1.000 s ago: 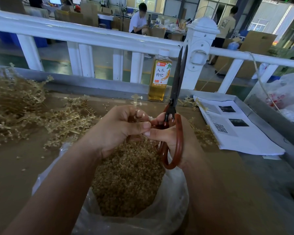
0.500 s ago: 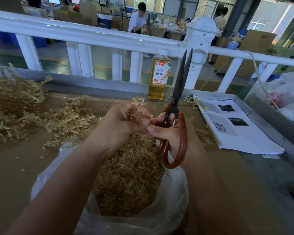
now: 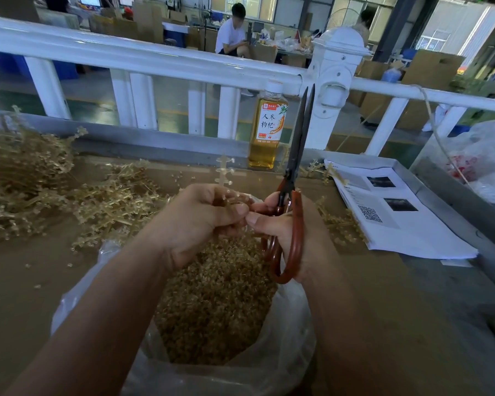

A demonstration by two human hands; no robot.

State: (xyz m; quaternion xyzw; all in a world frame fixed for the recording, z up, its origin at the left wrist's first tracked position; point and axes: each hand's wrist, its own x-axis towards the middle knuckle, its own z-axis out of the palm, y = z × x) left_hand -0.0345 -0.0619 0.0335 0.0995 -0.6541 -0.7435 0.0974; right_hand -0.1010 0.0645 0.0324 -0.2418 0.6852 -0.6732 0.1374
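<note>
- A tangled heap of tan plastic sprues [image 3: 26,178] lies on the far left of the brown bench [image 3: 17,281], with loose ones trailing toward the middle.
- The left hand [image 3: 195,221] is above the bag's mouth. Its fingers [image 3: 235,210] are curled round a sprue [image 3: 224,171], whose top stands upright out of the fist.
- Below both hands a clear bag [image 3: 283,352] sits open on the bench, filled with small tan pieces [image 3: 212,304].
- The right hand [image 3: 315,238] is just beside the left, their thumb tips touching. Its fingers are clamped on the red-brown handles of the scissors [image 3: 297,144], whose dark blades are together and point up.
- Behind the scissors a bottle [image 3: 267,130] of amber drink stands at the bench's far edge, in front of the white railing [image 3: 155,61].
- Printed papers [image 3: 392,212] lie flat to the right, with a few sprues near their left edge.
- A white plastic sack [image 3: 480,161] is at the far right.
</note>
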